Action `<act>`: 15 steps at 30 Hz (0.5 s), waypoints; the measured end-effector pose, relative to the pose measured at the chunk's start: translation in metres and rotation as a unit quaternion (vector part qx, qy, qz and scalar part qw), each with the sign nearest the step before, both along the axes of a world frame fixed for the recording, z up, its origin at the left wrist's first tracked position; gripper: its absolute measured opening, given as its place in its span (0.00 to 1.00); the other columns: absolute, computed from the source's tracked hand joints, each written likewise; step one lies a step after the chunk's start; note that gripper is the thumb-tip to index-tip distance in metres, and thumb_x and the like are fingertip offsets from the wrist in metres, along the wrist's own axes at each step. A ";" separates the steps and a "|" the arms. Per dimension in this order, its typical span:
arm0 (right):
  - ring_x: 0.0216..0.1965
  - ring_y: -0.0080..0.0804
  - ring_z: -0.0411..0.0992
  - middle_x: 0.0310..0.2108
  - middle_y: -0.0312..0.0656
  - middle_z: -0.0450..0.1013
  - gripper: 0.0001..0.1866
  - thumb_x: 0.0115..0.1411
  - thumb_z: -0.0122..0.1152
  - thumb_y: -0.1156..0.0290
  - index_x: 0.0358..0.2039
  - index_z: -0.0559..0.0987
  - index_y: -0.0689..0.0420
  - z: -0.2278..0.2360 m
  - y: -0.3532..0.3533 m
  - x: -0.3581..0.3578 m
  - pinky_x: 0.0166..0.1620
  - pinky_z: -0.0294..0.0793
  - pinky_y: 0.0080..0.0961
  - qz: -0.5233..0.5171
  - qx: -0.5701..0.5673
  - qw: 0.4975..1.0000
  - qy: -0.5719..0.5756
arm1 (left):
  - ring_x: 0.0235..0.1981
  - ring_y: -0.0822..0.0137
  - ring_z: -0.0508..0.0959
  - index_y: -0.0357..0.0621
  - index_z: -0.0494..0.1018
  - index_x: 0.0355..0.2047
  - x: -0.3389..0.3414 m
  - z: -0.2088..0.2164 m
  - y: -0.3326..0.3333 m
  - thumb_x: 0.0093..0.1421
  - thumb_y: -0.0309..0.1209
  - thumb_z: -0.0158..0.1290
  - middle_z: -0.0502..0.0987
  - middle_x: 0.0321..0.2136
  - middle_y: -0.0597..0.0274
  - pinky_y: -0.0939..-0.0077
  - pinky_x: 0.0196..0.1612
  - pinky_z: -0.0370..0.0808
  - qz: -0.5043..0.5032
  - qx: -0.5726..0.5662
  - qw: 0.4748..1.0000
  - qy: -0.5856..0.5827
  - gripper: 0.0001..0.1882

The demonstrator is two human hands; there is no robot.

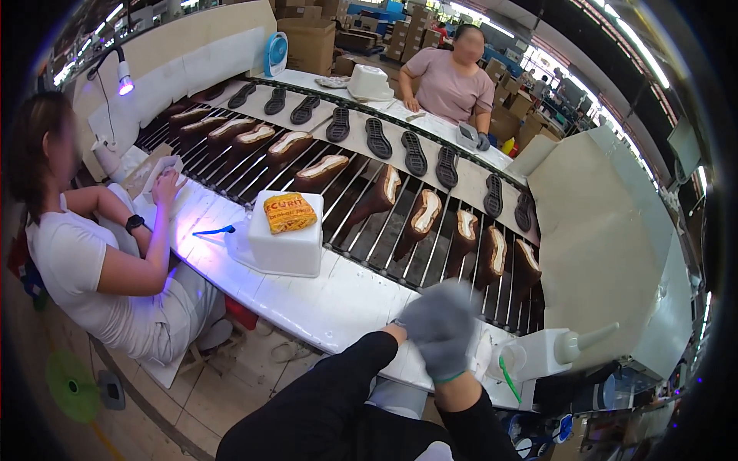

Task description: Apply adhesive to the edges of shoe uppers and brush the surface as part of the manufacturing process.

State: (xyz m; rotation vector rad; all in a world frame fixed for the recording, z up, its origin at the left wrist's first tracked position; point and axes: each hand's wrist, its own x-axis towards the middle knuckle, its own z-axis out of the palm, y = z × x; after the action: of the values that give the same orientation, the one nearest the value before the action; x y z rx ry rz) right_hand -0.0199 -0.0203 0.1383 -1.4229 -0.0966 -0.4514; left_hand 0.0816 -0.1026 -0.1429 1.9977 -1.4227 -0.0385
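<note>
My left hand [410,316] and my right hand [446,338] come together over the near edge of the white worktop [354,288]. Grey gloves cover them; the right one overlaps much of the left. Motion smears the fingers, so I cannot make out their pose or anything between them. Just beyond lies a conveyor of metal rods [369,244]. Brown shoe uppers rest on it with pale undersides up, among them a near one [493,255] and another one [425,213]. Black shoe soles [413,154] line the pale strip behind them.
A white box [288,250] carries a yellow packet [290,213]. At right are a white container with a nozzle [569,346] and a green-handled brush [509,378]. One person [84,246] sits at left by a purple lamp [125,81]; another person [453,77] stands across the conveyor.
</note>
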 end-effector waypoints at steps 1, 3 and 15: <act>0.32 0.27 0.71 0.30 0.37 0.72 0.07 0.54 0.51 0.78 0.33 0.75 0.59 -0.001 0.002 -0.005 0.34 0.70 0.21 -0.011 -0.010 1.000 -0.003 | 0.38 0.54 0.79 0.46 0.76 0.34 -0.007 -0.014 -0.007 0.60 0.43 0.44 0.79 0.35 0.50 0.59 0.41 0.73 0.022 -0.112 0.993 0.003 0.17; 0.32 0.29 0.70 0.31 0.37 0.72 0.05 0.55 0.51 0.78 0.33 0.75 0.60 -0.030 0.005 -0.021 0.34 0.69 0.24 0.061 0.023 0.992 0.111 | 0.36 0.53 0.79 0.45 0.76 0.34 -0.025 0.012 -0.022 0.60 0.44 0.43 0.79 0.33 0.50 0.58 0.39 0.73 -0.022 -0.048 0.998 0.014 0.18; 0.61 0.30 0.56 0.61 0.43 0.56 0.26 0.61 0.48 0.77 0.60 0.60 0.64 0.017 -0.001 0.017 0.61 0.55 0.20 0.155 -0.517 0.718 0.440 | 0.29 0.51 0.78 0.46 0.76 0.28 -0.031 0.011 -0.026 0.63 0.46 0.38 0.79 0.28 0.51 0.53 0.35 0.72 -0.105 0.122 0.987 0.018 0.22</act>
State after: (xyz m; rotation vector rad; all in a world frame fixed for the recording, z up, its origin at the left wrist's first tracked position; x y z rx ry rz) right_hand -0.0032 -0.0208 0.1551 -2.5325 0.2324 0.7487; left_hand 0.0507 -0.1289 -0.1320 2.0175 -1.6658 -0.3553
